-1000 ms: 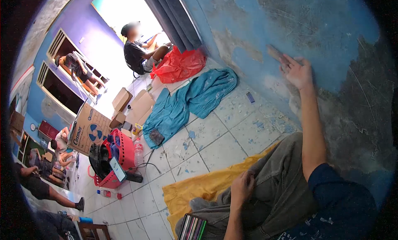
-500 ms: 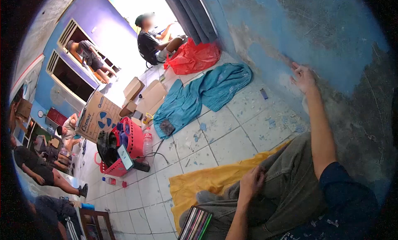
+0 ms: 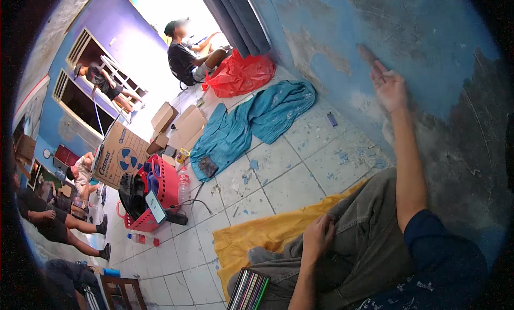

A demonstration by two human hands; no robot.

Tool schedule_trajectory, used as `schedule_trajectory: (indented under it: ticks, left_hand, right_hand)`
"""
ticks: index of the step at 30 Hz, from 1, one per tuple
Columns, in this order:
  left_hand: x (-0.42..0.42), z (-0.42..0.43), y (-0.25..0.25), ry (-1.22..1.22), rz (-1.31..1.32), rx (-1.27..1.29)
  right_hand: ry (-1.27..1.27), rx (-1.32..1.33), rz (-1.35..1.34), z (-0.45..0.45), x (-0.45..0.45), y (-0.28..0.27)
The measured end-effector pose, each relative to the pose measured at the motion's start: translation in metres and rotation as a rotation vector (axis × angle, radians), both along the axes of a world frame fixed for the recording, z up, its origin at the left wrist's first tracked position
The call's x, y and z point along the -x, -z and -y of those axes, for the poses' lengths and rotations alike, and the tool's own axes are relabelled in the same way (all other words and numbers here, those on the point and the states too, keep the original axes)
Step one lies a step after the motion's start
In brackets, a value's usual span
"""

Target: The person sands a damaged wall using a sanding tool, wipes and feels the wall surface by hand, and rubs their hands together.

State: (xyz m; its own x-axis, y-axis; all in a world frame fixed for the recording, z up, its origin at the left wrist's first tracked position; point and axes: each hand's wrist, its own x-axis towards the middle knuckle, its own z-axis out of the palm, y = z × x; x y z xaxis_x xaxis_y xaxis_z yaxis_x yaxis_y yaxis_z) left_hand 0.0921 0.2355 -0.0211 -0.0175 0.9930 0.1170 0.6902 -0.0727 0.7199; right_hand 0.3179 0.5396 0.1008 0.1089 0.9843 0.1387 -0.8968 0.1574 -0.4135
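Note:
My right hand [image 3: 391, 90] is raised to the blue, patchy wall [image 3: 428, 58], its fingers closed around a thin flat tool [image 3: 367, 54]. The tool's brownish end lies against the paint, slightly blurred. Low in the view, my left hand [image 3: 319, 235] rests on my thigh with curled fingers and nothing visible in it. Grey-brown trousers [image 3: 364, 235] cover my folded legs, which are on a yellow cloth [image 3: 241, 245]. Beside my knee is a case of thin coloured sticks [image 3: 249, 289].
Paint flakes [image 3: 342, 157] litter the tiles near a small blue object [image 3: 332, 119]. Farther off are a teal cloth [image 3: 257, 120], red plastic bag [image 3: 241, 77], pink basket [image 3: 166, 187], bottle [image 3: 183, 185] and cardboard box [image 3: 120, 154]. A person [image 3: 184, 58] sits by the curtain; several others are at left.
My right hand with the tool slid down the wall, then back up it. My left hand stays on my thigh. The view shifted sideways, and a person by the windows changed posture.

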Motion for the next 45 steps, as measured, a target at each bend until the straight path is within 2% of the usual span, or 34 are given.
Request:
schedule_trajectory:
  ticks: [1,3,7,9,10,11,12,15,16,18,22,24,25,27,31,33,36,40,42,43,45]
  left_hand:
    - [0.001,0.000,0.000,0.011,0.007,-0.009]
    - [0.000,-0.002,0.002,0.023,0.021,-0.027]
    - [0.002,-0.004,0.007,0.022,-0.019,-0.050]
    - [0.000,-0.001,0.002,0.033,0.008,-0.045]
    - [-0.002,-0.001,-0.007,0.030,0.025,-0.040]
    - [-0.002,-0.001,-0.012,0.025,0.040,-0.039]
    - [-0.001,-0.001,-0.011,0.027,0.037,-0.041]
    - [-0.003,-0.002,-0.008,0.001,0.019,-0.039]
    - [-0.003,-0.002,-0.009,0.000,0.004,-0.021]
    - [-0.002,-0.002,-0.008,0.001,-0.013,0.007]
    - [0.000,-0.001,-0.006,0.020,-0.022,0.002]
    - [-0.002,-0.002,-0.004,0.011,-0.027,-0.036]
    - [-0.002,-0.002,-0.003,0.006,-0.004,-0.044]
    - [-0.001,-0.003,-0.004,-0.005,0.021,-0.051]
    - [-0.001,0.000,-0.005,0.007,0.015,-0.007]
    - [-0.002,-0.001,-0.005,0.003,0.027,-0.027]
    - [0.000,-0.002,-0.004,0.014,-0.033,-0.042]
    - [-0.001,-0.001,-0.003,0.030,-0.020,-0.014]
    - [-0.003,-0.001,-0.007,0.035,-0.017,-0.015]
    - [-0.004,0.000,-0.010,0.014,0.006,-0.014]
    - [-0.003,-0.002,-0.011,-0.014,0.032,-0.023]
  right_hand:
    - [0.006,0.004,-0.004,-0.006,0.001,0.014]
    - [-0.045,0.275,0.088,-0.021,0.009,0.037]
    - [0.062,0.093,0.199,0.018,0.014,-0.015]
    - [0.092,-0.102,0.076,0.023,0.010,-0.024]
    - [0.099,-0.093,0.072,0.014,0.007,-0.007]
    - [0.006,0.068,0.055,-0.002,0.006,0.018]
    - [-0.090,0.222,0.041,-0.003,0.011,0.019]
    - [-0.001,0.272,0.129,0.007,0.011,0.008]
    - [-0.001,0.265,0.131,0.009,0.008,-0.002]
    - [0.030,-0.026,-0.022,0.013,0.002,-0.013]
    - [-0.016,0.064,0.100,0.002,0.010,0.010]
    - [-0.025,0.243,0.053,0.004,0.013,0.008]
    - [-0.027,0.237,0.056,0.007,0.009,0.002]
    - [-0.007,-0.062,-0.029,0.012,-0.002,-0.008]
    - [-0.057,0.036,-0.084,0.003,0.004,0.008]
    - [-0.177,0.211,-0.039,0.000,0.007,0.016]
    - [-0.065,0.048,-0.181,0.015,0.000,-0.008]
    - [-0.129,-0.037,-0.178,0.008,0.001,0.002]
    - [-0.130,0.271,-0.112,-0.003,0.012,0.021]
    - [-0.129,0.267,-0.108,-0.001,0.007,0.019]
    - [-0.098,0.029,-0.163,0.005,-0.001,0.007]
